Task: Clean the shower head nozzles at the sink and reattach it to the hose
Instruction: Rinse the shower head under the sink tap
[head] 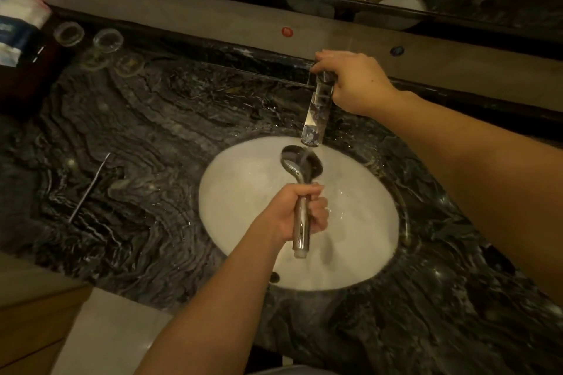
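The sink sits in the countertop; the faucet rises behind it, the shower head beneath its spout over the basin, glasses far left by the wall

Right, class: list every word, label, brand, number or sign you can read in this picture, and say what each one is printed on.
None can be read.
Packet at the counter's far left: blue and white printing, too blurred to read.
Red dot and blue dot on the ledge behind the tap: coloured marks, no legible text.
Shower head: no marking visible.
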Demonstrator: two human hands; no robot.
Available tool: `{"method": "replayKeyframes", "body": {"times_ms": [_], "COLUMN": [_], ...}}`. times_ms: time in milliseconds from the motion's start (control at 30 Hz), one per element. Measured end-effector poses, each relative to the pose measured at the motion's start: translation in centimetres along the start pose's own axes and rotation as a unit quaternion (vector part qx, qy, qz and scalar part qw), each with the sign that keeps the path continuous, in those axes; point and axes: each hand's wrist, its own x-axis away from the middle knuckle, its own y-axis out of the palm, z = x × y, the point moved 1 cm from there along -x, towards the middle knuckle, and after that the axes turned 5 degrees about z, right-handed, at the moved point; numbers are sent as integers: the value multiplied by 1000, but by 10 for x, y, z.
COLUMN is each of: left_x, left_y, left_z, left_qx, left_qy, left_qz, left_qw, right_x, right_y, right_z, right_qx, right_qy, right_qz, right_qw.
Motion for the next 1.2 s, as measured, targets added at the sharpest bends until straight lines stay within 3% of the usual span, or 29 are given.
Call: {"method": "replayKeyframes", "body": {"times_ms": [100, 200, 400, 500, 967, 1200], "left_x": [1, -7, -10, -11, -30, -48], "left_y": [5, 12, 14, 9, 10, 23], "left_z": [-5, -1, 6, 7, 18, 37], "left_qx": [-99, -152, -211, -172, -49, 125], "left_qy": [-29, -14, 142, 182, 190, 200], "left_qz": [6, 74, 150, 156, 136, 165], "left_qw": [995, 986, 955, 956, 971, 958], "right_x": [0, -1, -1, -2, -2, -2], "right_y": [1, 1, 2, 1, 2, 3], "right_z": [2, 2, 1, 0, 2, 2], "right_qx": [-5, -3, -1, 6, -17, -10], "right_qy": [-1, -5, 0, 3, 1, -1], "right_qz": [0, -5, -7, -8, -7, -2], "right_qw": [1000, 1000, 1000, 1000, 1000, 1000]}}
